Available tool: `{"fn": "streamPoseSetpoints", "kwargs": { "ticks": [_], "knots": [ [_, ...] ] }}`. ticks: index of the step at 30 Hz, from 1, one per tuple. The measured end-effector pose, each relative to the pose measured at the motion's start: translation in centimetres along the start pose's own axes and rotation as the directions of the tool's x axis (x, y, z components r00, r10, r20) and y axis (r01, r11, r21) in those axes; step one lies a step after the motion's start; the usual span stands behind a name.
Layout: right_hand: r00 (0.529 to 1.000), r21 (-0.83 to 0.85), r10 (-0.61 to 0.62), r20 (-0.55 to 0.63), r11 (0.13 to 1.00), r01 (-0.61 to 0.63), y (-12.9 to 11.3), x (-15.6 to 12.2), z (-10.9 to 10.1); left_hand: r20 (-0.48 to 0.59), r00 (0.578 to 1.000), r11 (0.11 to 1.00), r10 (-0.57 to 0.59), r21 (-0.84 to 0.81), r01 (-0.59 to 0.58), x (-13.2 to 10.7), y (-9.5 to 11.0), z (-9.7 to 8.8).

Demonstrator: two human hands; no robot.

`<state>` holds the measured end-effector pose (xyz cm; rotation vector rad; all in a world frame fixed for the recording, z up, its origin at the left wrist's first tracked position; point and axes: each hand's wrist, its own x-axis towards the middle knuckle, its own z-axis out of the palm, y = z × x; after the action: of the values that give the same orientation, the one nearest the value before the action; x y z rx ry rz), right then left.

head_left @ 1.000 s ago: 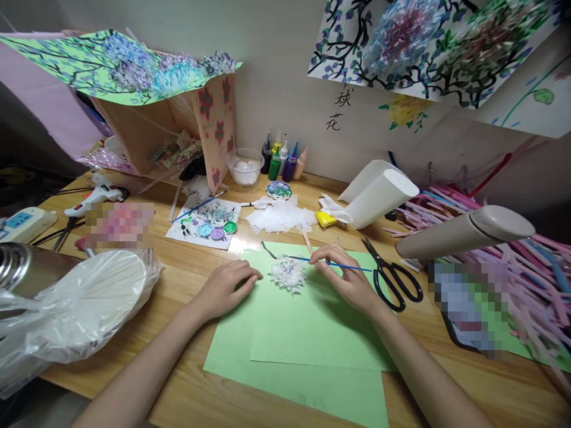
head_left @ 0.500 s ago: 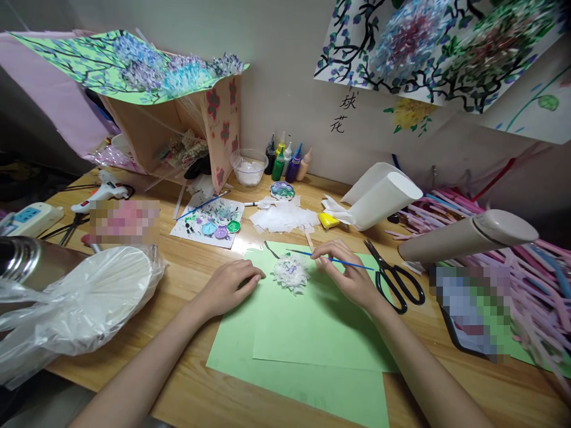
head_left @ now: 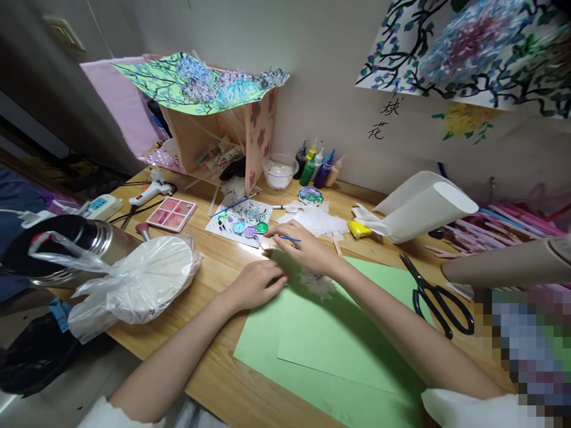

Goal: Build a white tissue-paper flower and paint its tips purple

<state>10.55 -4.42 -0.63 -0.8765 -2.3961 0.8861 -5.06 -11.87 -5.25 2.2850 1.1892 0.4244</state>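
Observation:
My right hand (head_left: 307, 249) pinches a thin blue paintbrush (head_left: 289, 239) and reaches left across the green paper (head_left: 339, 345), its tip near the green paint lid on the paint-smeared white sheet (head_left: 238, 221). My left hand (head_left: 256, 284) rests with fingers curled loosely on the wooden desk at the green paper's left edge, holding nothing. A white tissue-paper flower (head_left: 319, 284) lies on the green paper, partly hidden under my right wrist.
Black scissors (head_left: 439, 297) lie right of the paper. Paint bottles (head_left: 319, 166) and a clear bowl (head_left: 279, 172) stand by the wall. A rolled white sheet (head_left: 423, 208), bagged white plates (head_left: 138, 279), a steel flask (head_left: 66, 249) and a glue gun (head_left: 151, 190) crowd the desk.
My right hand has moved left from the tissue flower to the paint sheet, carrying the brush. The view has swung left. My left hand stays at the paper's edge.

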Motion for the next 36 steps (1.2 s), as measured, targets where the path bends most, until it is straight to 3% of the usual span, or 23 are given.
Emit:
{"fn": "streamPoseSetpoints", "kwargs": {
  "ticks": [16, 23, 32, 36],
  "knots": [
    [0.995, 0.044, 0.094, -0.014, 0.995, -0.093, 0.8, 1.0, 1.0, 0.013, 1.000, 0.999, 0.018, 0.027, -0.018, -0.2, 0.0, -0.1],
    [0.982, 0.224, 0.189, -0.014, 0.957, -0.181, 1.0, 1.0, 0.9, 0.007, 1.000, 0.999, 0.029, 0.028, -0.029, -0.1, 0.0, -0.1],
    [0.988, 0.280, 0.151, -0.030, 0.950, -0.137, 1.4, 1.1, 0.8, 0.003, 0.999, 0.999, 0.035, 0.018, -0.035, 0.0, -0.1, -0.1],
    [0.978, 0.342, 0.152, -0.143, 0.935, -0.095, 1.7, -0.3, -0.4, 0.006, 1.000, 1.000, 0.015, 0.016, -0.015, 0.0, -0.1, -0.1]
  ]
}}
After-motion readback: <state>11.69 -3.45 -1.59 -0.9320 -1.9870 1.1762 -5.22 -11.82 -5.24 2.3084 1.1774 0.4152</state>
